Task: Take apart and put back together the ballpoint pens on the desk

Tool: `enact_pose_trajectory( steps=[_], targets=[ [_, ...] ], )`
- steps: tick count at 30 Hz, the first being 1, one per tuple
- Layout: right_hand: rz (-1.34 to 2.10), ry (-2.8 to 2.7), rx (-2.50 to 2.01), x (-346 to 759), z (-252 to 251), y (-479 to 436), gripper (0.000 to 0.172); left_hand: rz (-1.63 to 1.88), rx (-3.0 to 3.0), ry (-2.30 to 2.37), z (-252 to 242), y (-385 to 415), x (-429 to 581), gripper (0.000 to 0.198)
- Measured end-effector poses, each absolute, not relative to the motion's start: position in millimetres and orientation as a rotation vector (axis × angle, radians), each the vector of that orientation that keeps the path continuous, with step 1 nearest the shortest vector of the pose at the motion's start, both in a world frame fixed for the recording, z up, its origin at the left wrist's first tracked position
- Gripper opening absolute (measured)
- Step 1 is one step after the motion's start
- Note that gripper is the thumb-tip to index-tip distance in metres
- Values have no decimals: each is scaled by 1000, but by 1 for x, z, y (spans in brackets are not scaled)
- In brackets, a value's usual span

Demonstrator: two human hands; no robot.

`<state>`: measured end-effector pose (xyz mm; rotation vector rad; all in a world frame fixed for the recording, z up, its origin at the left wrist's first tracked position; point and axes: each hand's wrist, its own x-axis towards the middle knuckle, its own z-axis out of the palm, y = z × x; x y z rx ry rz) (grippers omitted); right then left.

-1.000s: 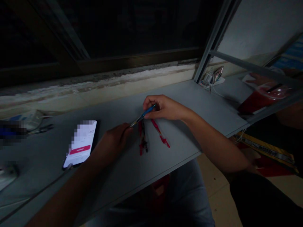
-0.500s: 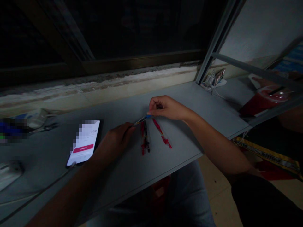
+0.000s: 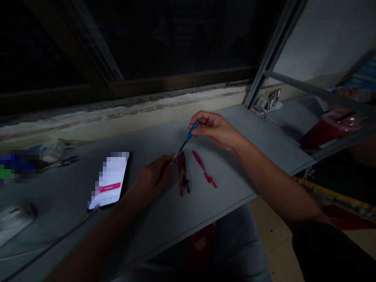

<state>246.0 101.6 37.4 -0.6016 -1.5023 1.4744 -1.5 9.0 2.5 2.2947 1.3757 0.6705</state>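
1. Centrally, one blue pen (image 3: 188, 136) is being held aslant above the grey desk (image 3: 232, 172), spanning the gap between both hands, its blue end uppermost.
2. By the right hand (image 3: 216, 128), the blue section is being pinched, thumb and fingertips being drawn narrow upon it.
3. By the left hand (image 3: 158, 172), the lower end of the same pen is being gripped in curled fingers; their exact closure is being obscured by shadow.
4. Just beside the left hand, one red pen (image 3: 181, 180) and one black pen (image 3: 185, 172) are being borne side by side by the desktop.
5. To the right of that pair, one second red pen (image 3: 204, 166) is being borne at a slant, apart from the others.
6. Left of the left hand, one smartphone (image 3: 113, 178) is being lit, a red button being displayed; its lower end is being met by a cable (image 3: 58, 241).
7. At the right, one red container (image 3: 319, 129) with a clear top is being partly crossed by a metal frame (image 3: 293, 87).
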Motion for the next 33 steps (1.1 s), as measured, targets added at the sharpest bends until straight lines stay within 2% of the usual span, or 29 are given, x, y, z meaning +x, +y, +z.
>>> enact_pose_trajectory(
  steps=[8,20,24,27,28,30,33],
  targets=[
    [1334,-1428,-623,246,38,106,28,661,2258,1361,7,7,-1,32],
    [1455,-1626,-607,249,38,104,29,766,2205,1402,8,3,0,31],
    [1453,-1799,-727,243,30,100,29,751,2206,1399,6,4,1,31],
    [1286,-1962,-907,243,27,99,45,740,2223,1405,4,6,0,33],
    [1271,-1976,-924,244,27,99,43,746,2228,1425,3,7,-1,33],
    [1330,-1945,-841,247,28,101,33,762,2233,1480,2,8,-3,33],
    [1404,-1947,-662,251,30,104,40,772,2238,1512,2,10,-5,34]
  ],
)
